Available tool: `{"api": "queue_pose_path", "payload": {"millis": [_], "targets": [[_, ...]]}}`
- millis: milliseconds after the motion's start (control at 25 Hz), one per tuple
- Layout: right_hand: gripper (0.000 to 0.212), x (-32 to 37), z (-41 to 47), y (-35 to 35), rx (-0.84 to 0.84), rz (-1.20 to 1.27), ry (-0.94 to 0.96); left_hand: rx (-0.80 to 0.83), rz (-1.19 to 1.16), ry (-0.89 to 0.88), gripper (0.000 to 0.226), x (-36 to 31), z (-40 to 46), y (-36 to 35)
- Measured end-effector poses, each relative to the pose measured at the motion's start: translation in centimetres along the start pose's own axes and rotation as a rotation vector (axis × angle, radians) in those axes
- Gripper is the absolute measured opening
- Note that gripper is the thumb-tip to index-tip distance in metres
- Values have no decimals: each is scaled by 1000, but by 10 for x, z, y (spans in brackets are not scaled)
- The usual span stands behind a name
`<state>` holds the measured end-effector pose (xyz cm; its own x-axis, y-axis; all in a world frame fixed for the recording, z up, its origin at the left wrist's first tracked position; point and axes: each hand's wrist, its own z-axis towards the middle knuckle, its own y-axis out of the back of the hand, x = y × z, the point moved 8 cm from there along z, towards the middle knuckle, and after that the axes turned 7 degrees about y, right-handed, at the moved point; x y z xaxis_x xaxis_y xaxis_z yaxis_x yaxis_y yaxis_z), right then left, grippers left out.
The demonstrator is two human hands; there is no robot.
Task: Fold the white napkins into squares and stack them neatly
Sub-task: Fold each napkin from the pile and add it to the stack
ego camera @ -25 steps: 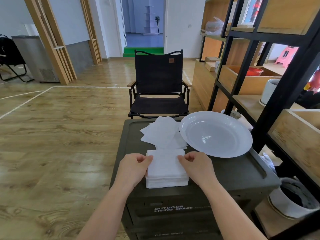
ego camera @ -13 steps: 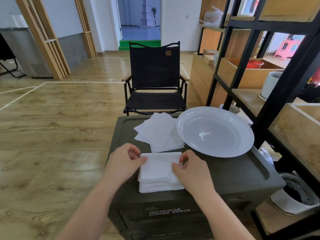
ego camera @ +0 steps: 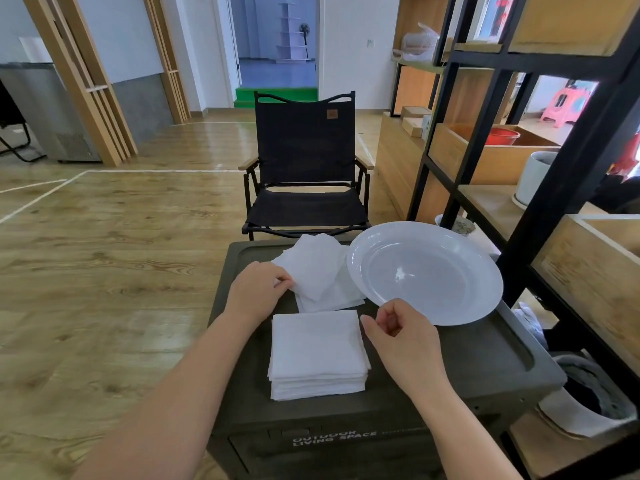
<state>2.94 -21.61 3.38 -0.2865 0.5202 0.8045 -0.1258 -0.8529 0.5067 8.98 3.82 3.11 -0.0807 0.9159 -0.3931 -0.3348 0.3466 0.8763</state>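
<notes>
Folded white napkins [ego camera: 318,355] sit in a squared stack near the front edge of the dark green box-top counter [ego camera: 485,362]. Behind it lies a loose pile of unfolded white napkins [ego camera: 320,275], just beside the round white plate [ego camera: 425,271]. The left hand [ego camera: 258,292] pinches the loose pile's near-left edge with its fingers [ego camera: 282,280]. The right hand [ego camera: 403,336] hovers right of the stack, fingers [ego camera: 393,311] loosely curled, holding nothing.
</notes>
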Motion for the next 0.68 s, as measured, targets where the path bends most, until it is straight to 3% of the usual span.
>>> {"api": "queue_pose_path", "payload": {"millis": [160,240,320,400,520,600,680], "targets": [[13,14,12,0,15,42,1,-200,-138,-40,16,-18,-18,57],[30,30,16,-12,95,60,21,-238,-256,-83,10,-38,-32,90],[62,54,20,-17,94,-9,139,-164,-295,-166,12,-61,-48,115],[61,74,26,-18,107,-40,211,-40,-315,-208,16,-74,-60,130],[19,81,26,-21,315,271,102,146,-645,-12,17,-68,-60,141],[19,86,18,-21,401,474,20,334,-994,278,23,-61,-66,127],[19,83,11,-20,381,569,-70,527,-1271,481,47,-61,-85,106]]}}
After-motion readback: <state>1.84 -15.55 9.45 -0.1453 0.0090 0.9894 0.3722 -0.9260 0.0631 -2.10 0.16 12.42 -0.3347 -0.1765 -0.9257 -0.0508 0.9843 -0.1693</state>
